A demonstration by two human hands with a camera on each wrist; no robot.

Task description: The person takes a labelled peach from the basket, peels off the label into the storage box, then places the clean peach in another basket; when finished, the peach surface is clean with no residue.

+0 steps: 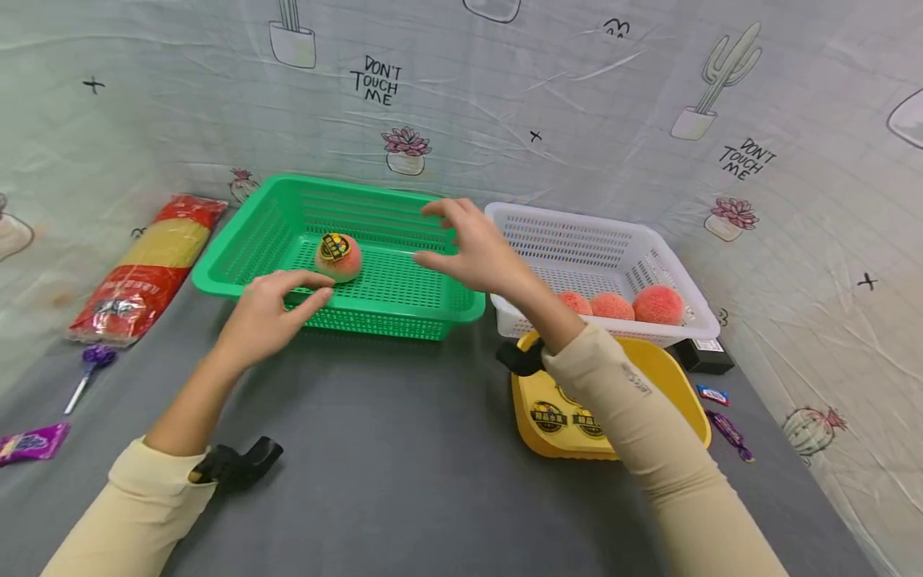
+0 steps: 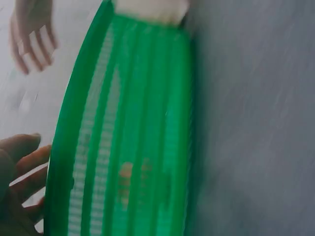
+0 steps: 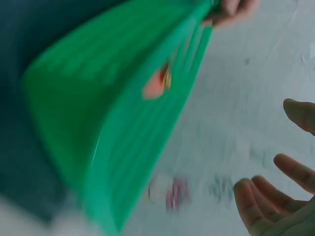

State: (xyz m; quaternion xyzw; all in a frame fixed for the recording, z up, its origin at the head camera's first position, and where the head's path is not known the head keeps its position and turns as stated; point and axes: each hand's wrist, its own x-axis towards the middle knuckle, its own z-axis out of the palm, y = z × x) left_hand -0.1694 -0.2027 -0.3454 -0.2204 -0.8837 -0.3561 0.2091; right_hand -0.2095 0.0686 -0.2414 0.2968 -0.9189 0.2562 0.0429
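A peach point(image 1: 344, 261) with a black-and-gold sticker lies in the green basket point(image 1: 461, 308), toward its left side. My left hand point(image 1: 265, 314) hovers at the basket's front rim, just in front of the peach, with thumb and fingers apart and nothing between them. Over the basket's right end, my right hand point(image 1: 476, 248) is raised with its fingers spread, holding nothing. Both wrist views are blurred; the right wrist view shows the peach point(image 3: 155, 84) inside the basket, clear of the right fingers.
Three pinkish peaches point(image 1: 658, 305) sit in a white basket point(image 1: 685, 272) at right. Before it, partly behind my right forearm, a yellow container point(image 1: 530, 442) holds round stickers. A red-and-yellow packet point(image 1: 155, 268), purple lollipop point(image 1: 97, 357) and wrapped candy point(image 1: 32, 443) lie left; a black box point(image 1: 703, 358) lies right.
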